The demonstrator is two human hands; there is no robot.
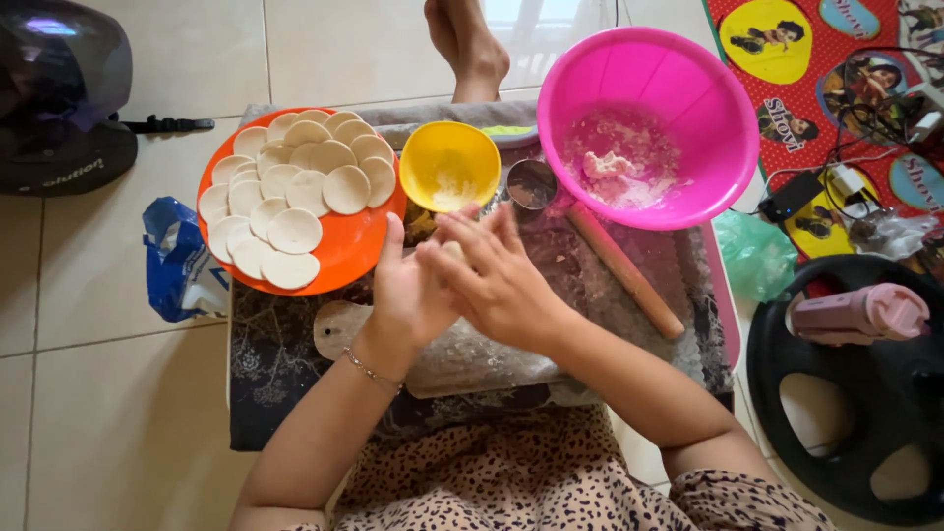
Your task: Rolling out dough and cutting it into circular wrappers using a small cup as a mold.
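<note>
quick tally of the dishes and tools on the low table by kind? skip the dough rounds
Round orange plastic plate holding dough rounds: 1
Bowls: 2, a small yellow plastic bowl and a large pink plastic bowl
Wooden rolling pin: 1
Round metal cutter: 1
Total: 5
Left hand and right hand are pressed together above the table.

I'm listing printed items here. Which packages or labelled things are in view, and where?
Bag: floor left of orange plate, crumpled, blue and white.
Mat: top right, red with yellow and blue cartoon ovals.
Appliance: top left, dark, rounded, pale lettering.
</note>
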